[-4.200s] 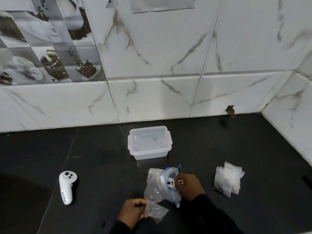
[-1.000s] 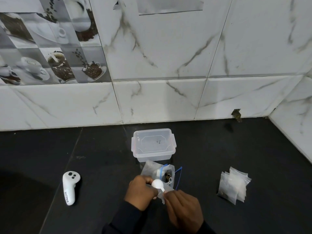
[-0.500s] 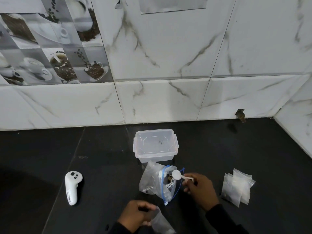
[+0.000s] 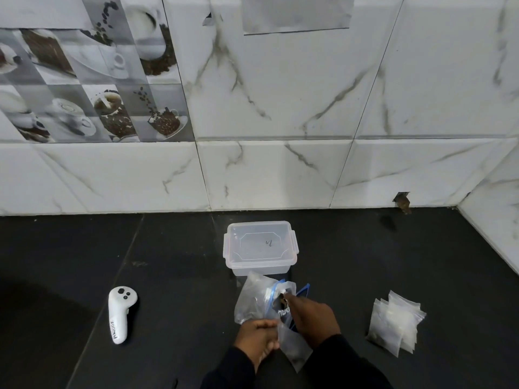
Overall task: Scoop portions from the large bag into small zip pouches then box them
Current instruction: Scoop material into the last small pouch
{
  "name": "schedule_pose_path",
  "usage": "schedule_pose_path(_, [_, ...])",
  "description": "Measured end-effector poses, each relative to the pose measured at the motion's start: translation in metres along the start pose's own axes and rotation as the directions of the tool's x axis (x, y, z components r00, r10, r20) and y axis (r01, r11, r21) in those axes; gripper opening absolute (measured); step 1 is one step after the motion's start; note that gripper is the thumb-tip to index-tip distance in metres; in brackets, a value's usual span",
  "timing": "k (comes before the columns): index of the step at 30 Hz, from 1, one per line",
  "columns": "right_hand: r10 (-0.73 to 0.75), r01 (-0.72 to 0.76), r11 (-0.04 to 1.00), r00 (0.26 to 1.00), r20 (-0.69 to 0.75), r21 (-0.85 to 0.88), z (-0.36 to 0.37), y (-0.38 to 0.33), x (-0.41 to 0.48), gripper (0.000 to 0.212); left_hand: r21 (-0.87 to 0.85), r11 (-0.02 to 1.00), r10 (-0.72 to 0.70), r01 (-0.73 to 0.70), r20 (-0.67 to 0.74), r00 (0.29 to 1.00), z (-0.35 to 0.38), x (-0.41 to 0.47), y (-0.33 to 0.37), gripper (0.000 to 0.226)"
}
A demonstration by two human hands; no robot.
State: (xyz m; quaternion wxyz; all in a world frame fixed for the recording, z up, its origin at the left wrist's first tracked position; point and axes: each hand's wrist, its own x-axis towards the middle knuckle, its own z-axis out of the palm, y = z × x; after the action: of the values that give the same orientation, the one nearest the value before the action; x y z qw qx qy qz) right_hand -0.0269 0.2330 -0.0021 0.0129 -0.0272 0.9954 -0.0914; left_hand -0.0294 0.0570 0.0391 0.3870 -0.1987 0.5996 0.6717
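My right hand (image 4: 311, 318) is in the large bag (image 4: 252, 300) mouth, fingers' grip hidden; left hand (image 4: 257, 338) pinches the small pouch (image 4: 295, 351) just nearer.

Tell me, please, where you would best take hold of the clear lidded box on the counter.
Probably across its two short ends, coming from above. The lidded box sits flat and closed, and both ends are free with latch tabs sticking out. The large bag crowds its near side.
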Motion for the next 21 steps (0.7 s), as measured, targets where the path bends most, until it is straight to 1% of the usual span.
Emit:
schedule_pose_path(2, [-0.003, 0.003, 0.999, 1.0, -0.004, -0.035, 0.002, 0.002, 0.002, 0.051, 0.041, 0.999, 0.0, 0.0, -0.014, 1.0, -0.004, 0.0, -0.001, 0.022])
schedule_pose_path(3, [0.021, -0.02, 1.0, 0.999, 0.03, -0.022, 0.002, 0.002, 0.002, 0.051, 0.066, 0.998, 0.006, -0.005, -0.014, 1.0, -0.004, -0.001, 0.0, 0.022])
schedule_pose_path(5, [0.042, -0.041, 0.999, 0.998, 0.039, -0.033, -0.006, -0.001, 0.002, 0.047, 0.114, 0.993, 0.048, -0.045, -0.022, 0.999, -0.005, -0.002, 0.003, 0.025])
schedule_pose_path(6, [0.046, -0.043, 0.999, 0.996, 0.073, -0.033, -0.01, -0.003, 0.002, 0.041, 0.14, 0.987, 0.084, -0.079, -0.031, 0.996, -0.005, -0.003, 0.006, 0.027])
schedule_pose_path(8, [0.092, -0.096, 0.995, 0.99, 0.103, 0.033, -0.011, -0.002, 0.005, 0.032, 0.215, 0.963, 0.173, -0.16, -0.042, 0.984, -0.004, -0.005, 0.013, 0.032])
schedule_pose_path(9, [0.125, -0.145, 0.979, 0.982, 0.142, 0.142, -0.014, -0.002, 0.006, 0.029, 0.264, 0.943, 0.222, -0.205, -0.037, 0.974, -0.002, -0.006, 0.018, 0.034])
schedule_pose_path(11, [0.193, -0.261, 0.91, 0.955, 0.226, 0.323, -0.018, -0.002, 0.009, 0.026, 0.339, 0.9, 0.295, -0.275, -0.009, 0.955, 0.004, -0.007, 0.03, 0.036])
schedule_pose_path(13, [0.23, -0.337, 0.834, 0.932, 0.279, 0.438, -0.021, 0.002, 0.011, 0.023, 0.383, 0.869, 0.331, -0.312, 0.017, 0.943, 0.014, -0.006, 0.042, 0.037])
schedule_pose_path(15, [0.25, -0.372, 0.822, 0.916, 0.314, 0.431, -0.022, 0.008, 0.013, 0.026, 0.378, 0.867, 0.336, -0.326, 0.043, 0.941, 0.023, -0.005, 0.051, 0.037])
schedule_pose_path(16, [0.282, -0.417, 0.78, 0.9, 0.333, 0.467, -0.021, 0.012, 0.014, 0.022, 0.37, 0.872, 0.327, -0.321, 0.048, 0.944, 0.025, -0.006, 0.055, 0.036])
schedule_pose_path(17, [0.313, -0.482, 0.716, 0.868, 0.385, 0.505, -0.024, 0.015, 0.014, 0.015, 0.366, 0.875, 0.321, -0.317, 0.051, 0.946, 0.027, -0.006, 0.058, 0.035])
schedule_pose_path(18, [0.266, -0.486, 0.69, 0.86, 0.436, 0.536, -0.027, 0.017, 0.014, 0.014, 0.37, 0.874, 0.318, -0.314, 0.052, 0.947, 0.026, -0.005, 0.06, 0.035])
schedule_pose_path(19, [0.245, -0.484, 0.715, 0.849, 0.468, 0.505, -0.032, 0.017, 0.012, 0.016, 0.377, 0.872, 0.316, -0.311, 0.052, 0.947, 0.025, -0.004, 0.061, 0.034])
schedule_pose_path(20, [0.275, -0.558, 0.62, 0.813, 0.513, 0.552, -0.036, 0.016, 0.014, 0.013, 0.381, 0.873, 0.309, -0.305, 0.053, 0.95, 0.022, -0.006, 0.062, 0.033])
schedule_pose_path(21, [0.3, -0.551, 0.607, 0.826, 0.477, 0.573, -0.038, 0.017, 0.013, 0.014, 0.383, 0.875, 0.297, -0.295, 0.055, 0.953, 0.02, -0.009, 0.062, 0.033])
